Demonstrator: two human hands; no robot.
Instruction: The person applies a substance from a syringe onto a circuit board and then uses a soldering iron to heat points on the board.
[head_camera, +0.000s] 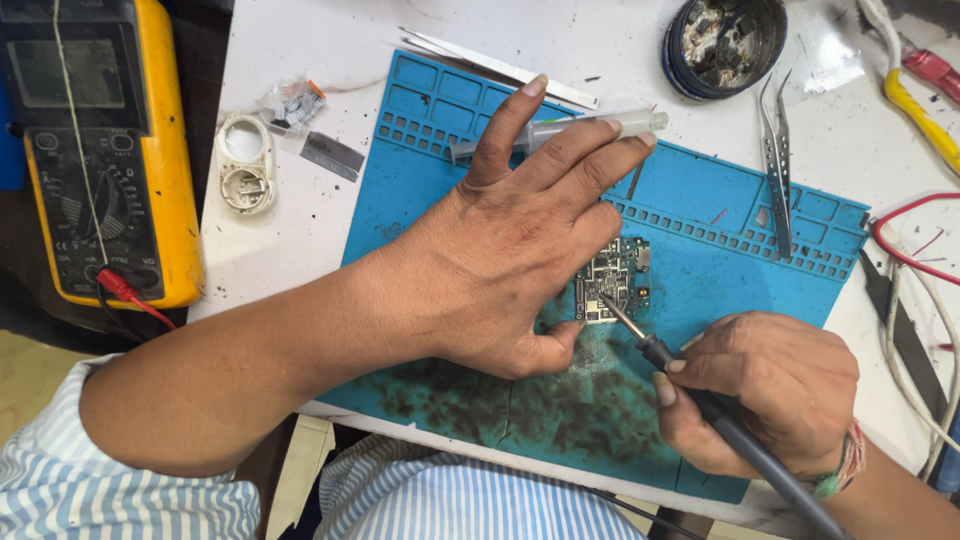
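Right hand (765, 385) clamped on the grey-handled soldering iron (700, 400); left hand (520, 240) flat, fingers apart, steadying the small green circuit board (612, 278). We risk burning the thumb, frame centre.

Work mat (700, 290): blue, rubbery look, matt; near edge smeared with dark, rough residue. Circuit board (612, 278): dark, with small shiny metal parts. Soldering iron (700, 405) in right hand (765, 395): bright metal tip, black matt grip, grey smooth cable. Syringe (560, 130) under left hand (520, 240): clear plastic, glossy. Tweezers (775, 165): polished metal. Table (300, 230): white, smooth, speckled with dark flecks. Multimeter (100, 150): yellow rubbery casing, black plastic face. Round tin (725, 45): dark, crusted inside. Shirt sleeve (60, 480): striped woven cloth.
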